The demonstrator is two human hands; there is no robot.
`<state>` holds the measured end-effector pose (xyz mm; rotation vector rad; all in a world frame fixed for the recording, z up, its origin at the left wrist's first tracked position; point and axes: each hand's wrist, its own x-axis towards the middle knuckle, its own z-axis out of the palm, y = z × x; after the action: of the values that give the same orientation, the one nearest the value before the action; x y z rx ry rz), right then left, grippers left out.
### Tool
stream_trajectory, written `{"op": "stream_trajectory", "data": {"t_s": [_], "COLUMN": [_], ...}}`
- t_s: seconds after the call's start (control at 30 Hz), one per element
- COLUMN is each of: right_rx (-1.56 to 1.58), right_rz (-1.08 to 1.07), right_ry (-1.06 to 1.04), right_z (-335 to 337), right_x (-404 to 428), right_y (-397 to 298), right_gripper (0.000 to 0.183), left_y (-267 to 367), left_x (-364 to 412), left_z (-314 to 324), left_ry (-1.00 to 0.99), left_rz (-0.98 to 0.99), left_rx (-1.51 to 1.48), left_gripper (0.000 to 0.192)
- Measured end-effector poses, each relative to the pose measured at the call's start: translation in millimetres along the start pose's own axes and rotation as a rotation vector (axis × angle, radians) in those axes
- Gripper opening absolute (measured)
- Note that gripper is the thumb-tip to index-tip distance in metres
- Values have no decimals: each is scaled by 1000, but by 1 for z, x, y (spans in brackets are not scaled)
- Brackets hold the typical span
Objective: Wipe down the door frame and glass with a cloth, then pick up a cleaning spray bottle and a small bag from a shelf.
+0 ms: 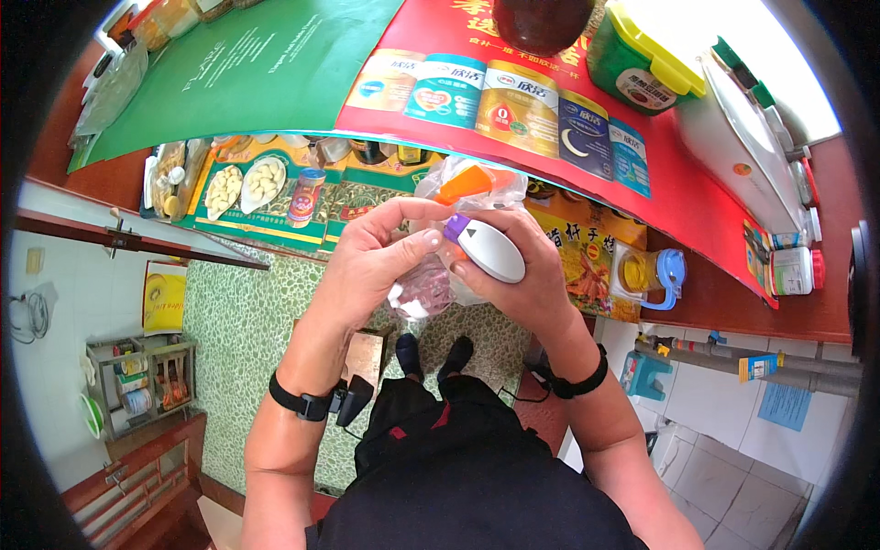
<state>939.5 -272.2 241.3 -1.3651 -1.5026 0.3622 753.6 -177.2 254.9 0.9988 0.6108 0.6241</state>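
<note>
In front of me, my right hand holds a smooth white oval device with a purple end piece and a dark triangle mark. My left hand pinches a clear plastic bag by its film, thumb and forefinger close to the purple end. Just beyond the fingers, an orange plastic piece lies among the crumpled film. The lower part of the bag has a pinkish tint, and its contents are unclear. My fingers hide part of the bag and the device's underside.
A red-and-green covered counter runs ahead, with a dark round container and a green tub with a yellow lid. On the lower shelf are printed packets and a blue-capped oil jug. A small rack stands left.
</note>
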Motion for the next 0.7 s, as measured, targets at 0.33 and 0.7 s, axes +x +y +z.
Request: {"op": "stream_trajectory", "data": {"t_s": [0.33,0.7], "right_rx": [29,27], "right_rz": [36,9], "right_ry": [-55,-93], "right_z": [1,1], "right_x": [-4,-5], "right_y": [6,10], "right_gripper": [43,41], "left_y": [-10,17], "left_x": [15,19], "left_z": [-9,0], "left_ry": [-180,-85], "left_rz": [131,-222], "left_rx": [93,-30], "left_gripper": [21,11]}}
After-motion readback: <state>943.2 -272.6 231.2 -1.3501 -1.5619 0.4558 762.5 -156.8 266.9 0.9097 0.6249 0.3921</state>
